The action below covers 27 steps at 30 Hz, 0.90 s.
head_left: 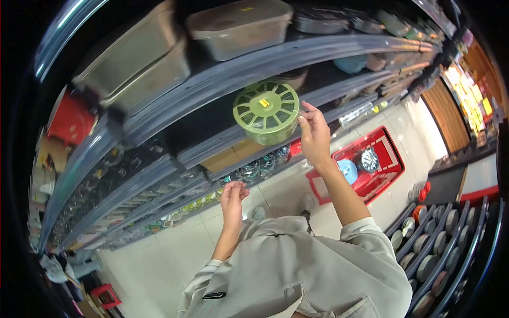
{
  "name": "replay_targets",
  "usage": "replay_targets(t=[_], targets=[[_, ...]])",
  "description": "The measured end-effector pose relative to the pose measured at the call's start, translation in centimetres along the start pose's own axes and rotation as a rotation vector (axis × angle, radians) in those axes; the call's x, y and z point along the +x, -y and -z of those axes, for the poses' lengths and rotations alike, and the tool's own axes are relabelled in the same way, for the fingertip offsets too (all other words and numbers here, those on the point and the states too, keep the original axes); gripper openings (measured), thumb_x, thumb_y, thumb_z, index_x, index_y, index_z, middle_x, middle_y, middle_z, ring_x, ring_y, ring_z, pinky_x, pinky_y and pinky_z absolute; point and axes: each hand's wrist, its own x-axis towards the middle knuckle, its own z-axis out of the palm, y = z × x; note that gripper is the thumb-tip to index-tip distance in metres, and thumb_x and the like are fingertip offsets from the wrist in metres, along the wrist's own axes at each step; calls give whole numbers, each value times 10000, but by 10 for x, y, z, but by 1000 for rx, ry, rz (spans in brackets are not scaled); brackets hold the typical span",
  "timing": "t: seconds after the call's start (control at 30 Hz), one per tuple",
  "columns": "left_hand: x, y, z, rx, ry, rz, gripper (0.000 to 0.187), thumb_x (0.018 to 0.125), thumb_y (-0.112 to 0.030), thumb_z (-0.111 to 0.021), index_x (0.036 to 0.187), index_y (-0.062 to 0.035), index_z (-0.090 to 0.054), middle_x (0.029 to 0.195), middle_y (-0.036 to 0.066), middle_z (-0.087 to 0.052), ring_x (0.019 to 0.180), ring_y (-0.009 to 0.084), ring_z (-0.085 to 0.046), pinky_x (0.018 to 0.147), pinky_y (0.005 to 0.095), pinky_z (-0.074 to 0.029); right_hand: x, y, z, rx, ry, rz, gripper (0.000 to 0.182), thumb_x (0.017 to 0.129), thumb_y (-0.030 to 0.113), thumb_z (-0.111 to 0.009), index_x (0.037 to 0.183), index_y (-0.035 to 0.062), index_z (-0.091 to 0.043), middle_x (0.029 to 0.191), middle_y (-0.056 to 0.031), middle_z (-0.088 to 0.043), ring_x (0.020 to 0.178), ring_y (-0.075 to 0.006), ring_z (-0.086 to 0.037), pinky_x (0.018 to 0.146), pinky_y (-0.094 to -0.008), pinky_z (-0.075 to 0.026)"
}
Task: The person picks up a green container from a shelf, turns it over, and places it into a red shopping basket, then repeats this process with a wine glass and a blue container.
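A round green plastic container (pixel 266 114) with a slotted, wheel-like lid and a small yellow price sticker is at the shelf front. My right hand (pixel 316 132) grips its right edge, thumb and fingers pinched on the rim. Lower and to the left, my left hand (pixel 231 197) hangs in front of the lower shelves, holding nothing, its fingers loosely curled and apart. A dark rounded item behind the container is partly hidden by it.
Metal shelving (pixel 212 79) carries clear plastic boxes (pixel 241 29) above. On the tiled floor to the right stands a red shopping basket (pixel 379 183) holding a light blue item (pixel 347 171) and a shiny metallic one (pixel 368 159). A rack of round lids (pixel 440 241) is at lower right.
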Motion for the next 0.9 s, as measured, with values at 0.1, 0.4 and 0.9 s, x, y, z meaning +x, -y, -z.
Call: replay_targets(t=[0.1, 0.4, 0.9], targets=[[2, 10, -29, 56, 65, 62, 149, 969, -196, -527, 998, -54, -561, 941, 60, -608, 791, 140, -593, 770, 302, -498, -11, -19, 36, 17, -39, 9, 57, 936, -4, -510, 983, -37, -513, 1277, -245, -521, 1095, -294, -619, 854, -324, -510], [14, 46, -143, 268, 413, 86, 210, 974, -208, -522, 1097, -39, -537, 1073, 93, -591, 870, 159, -595, 803, 317, -503, -52, -31, 161, 145, -217, -274, 53, 956, 32, -520, 964, -13, -494, 1196, -217, -612, 950, -131, -620, 806, -277, -497], [-12, 54, -289, 331, 883, -117, 865, 851, -241, -648, 1485, 9, -116, 1490, 191, -261, 1391, 288, -252, 1142, 398, -190, -113, -11, 269, 277, -406, -556, 180, 974, 124, -531, 1071, -27, -517, 1167, -131, -598, 1019, -130, -568, 896, -289, -476]])
